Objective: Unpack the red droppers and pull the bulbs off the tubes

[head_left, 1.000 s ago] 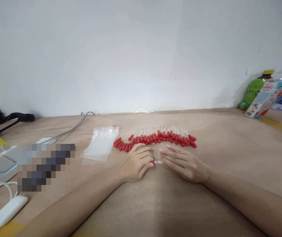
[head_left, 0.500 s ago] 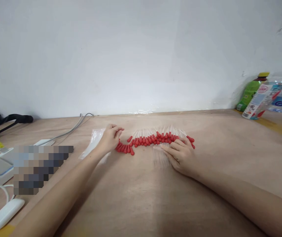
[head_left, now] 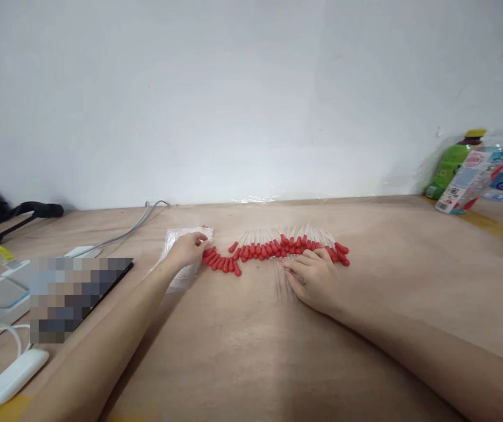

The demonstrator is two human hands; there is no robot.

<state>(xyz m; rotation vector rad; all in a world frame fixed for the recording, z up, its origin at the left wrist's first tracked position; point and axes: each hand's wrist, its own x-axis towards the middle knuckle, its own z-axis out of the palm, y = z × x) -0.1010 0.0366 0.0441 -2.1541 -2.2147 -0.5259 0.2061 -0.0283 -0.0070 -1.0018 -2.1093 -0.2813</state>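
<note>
A row of glass droppers with red rubber bulbs (head_left: 278, 248) lies across the middle of the brown table (head_left: 251, 351). My left hand (head_left: 186, 249) rests on a stack of clear zip bags (head_left: 180, 258) left of the row, fingers curled down on the top bag. My right hand (head_left: 313, 280) lies flat with fingers spread on a small bunch of clear glass tubes (head_left: 283, 280) just in front of the row.
Green and clear plastic bottles (head_left: 466, 167) lean against the white wall at far right. Grey cables (head_left: 123, 231), white adapters (head_left: 12, 378), a blurred-out item and black straps (head_left: 0, 214) crowd the left side.
My left hand left the glass tubes, went left and now rests on the zip bags. My right hand stays pressed on the tubes, shifted slightly toward the dropper row.
</note>
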